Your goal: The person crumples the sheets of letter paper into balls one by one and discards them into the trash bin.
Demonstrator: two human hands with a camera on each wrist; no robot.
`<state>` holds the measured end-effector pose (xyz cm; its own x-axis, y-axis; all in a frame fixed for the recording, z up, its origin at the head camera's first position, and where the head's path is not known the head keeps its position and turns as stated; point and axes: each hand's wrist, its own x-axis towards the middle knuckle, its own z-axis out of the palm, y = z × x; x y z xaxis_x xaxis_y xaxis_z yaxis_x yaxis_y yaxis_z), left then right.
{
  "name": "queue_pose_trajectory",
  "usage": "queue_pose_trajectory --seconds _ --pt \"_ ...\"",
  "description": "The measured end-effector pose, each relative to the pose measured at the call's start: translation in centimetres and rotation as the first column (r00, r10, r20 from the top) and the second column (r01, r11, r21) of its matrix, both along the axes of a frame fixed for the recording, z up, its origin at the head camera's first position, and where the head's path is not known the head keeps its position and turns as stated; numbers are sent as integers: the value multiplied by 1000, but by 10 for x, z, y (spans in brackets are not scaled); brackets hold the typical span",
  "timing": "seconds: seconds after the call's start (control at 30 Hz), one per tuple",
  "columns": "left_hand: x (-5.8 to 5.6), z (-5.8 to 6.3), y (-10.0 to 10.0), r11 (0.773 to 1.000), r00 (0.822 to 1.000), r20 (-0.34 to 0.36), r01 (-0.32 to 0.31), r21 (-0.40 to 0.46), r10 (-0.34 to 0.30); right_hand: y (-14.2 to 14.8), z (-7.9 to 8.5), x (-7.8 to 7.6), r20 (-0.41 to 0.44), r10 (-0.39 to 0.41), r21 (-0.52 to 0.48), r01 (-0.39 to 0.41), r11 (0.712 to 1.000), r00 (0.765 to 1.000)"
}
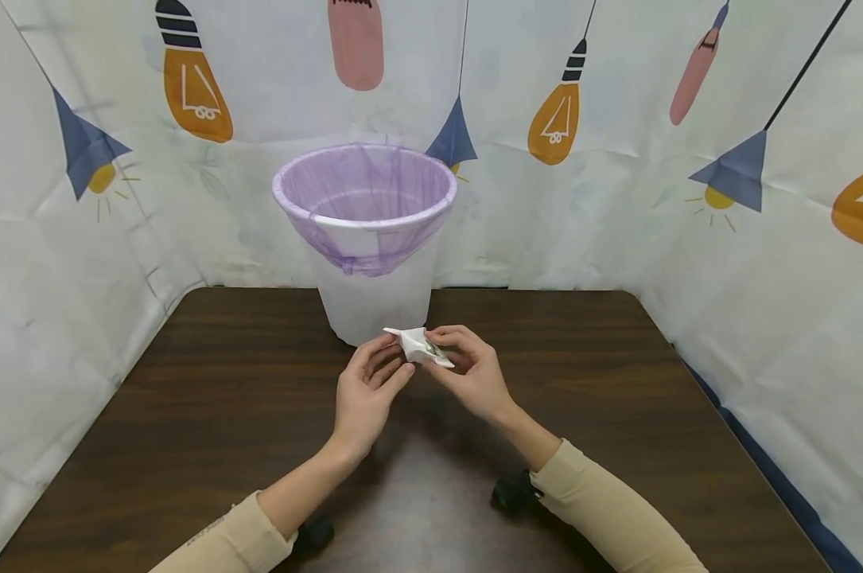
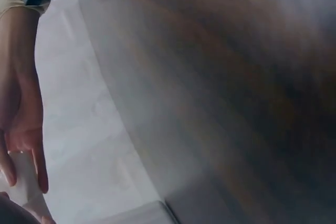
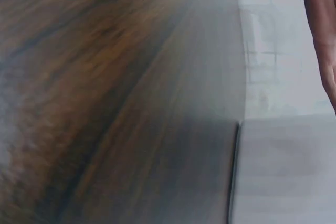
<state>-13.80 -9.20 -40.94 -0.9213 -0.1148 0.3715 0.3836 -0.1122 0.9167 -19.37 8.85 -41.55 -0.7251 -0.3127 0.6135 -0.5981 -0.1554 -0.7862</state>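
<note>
A small folded piece of white paper [image 1: 416, 345], with a dark greenish patch on its right side, is held up between both hands over the table. My left hand [image 1: 365, 390] pinches its left end with the thumb below and the fingertips along the upper edge. From the other side, my right hand [image 1: 472, 372] grips the right end between thumb and curved fingers. The left wrist view shows the white paper [image 2: 23, 179] at its lower left, partly covered by fingers. Just behind the hands stands a white bin [image 1: 381, 298] lined with a purple bag [image 1: 377, 255].
The dark wood-grain table [image 1: 223, 406] lies beneath both forearms, with the bin near its far edge. White fabric [image 1: 617, 207] printed with lamps and bulbs hangs around the back and sides. Dark devices [image 1: 513, 492] are worn under the beige sleeves [image 1: 610, 509].
</note>
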Motion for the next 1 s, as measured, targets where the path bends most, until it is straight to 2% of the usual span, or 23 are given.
queue_pose_trajectory --seconds 0.13,0.3,0.4,0.5,0.77,1.0 --pt "0 -1 -2 1000 999 35 20 6 -20 1 5 6 -35 31 55 -29 998 999" --pt "-1 2 -4 998 999 -20 47 -35 -48 1 25 16 -67 39 93 -32 995 997" --pt "-3 3 -6 998 997 -48 55 -42 -57 1 30 18 -73 64 91 -57 994 995" --pt "-5 4 -9 997 996 -53 75 -29 -76 1 31 17 -79 91 82 -84 993 993" --pt "-11 8 -15 982 981 -41 189 -12 -190 4 31 15 -99 114 65 -108 992 988" --pt "-11 7 -15 979 979 -49 199 38 -197 1 32 18 -111 92 75 -84 994 990"
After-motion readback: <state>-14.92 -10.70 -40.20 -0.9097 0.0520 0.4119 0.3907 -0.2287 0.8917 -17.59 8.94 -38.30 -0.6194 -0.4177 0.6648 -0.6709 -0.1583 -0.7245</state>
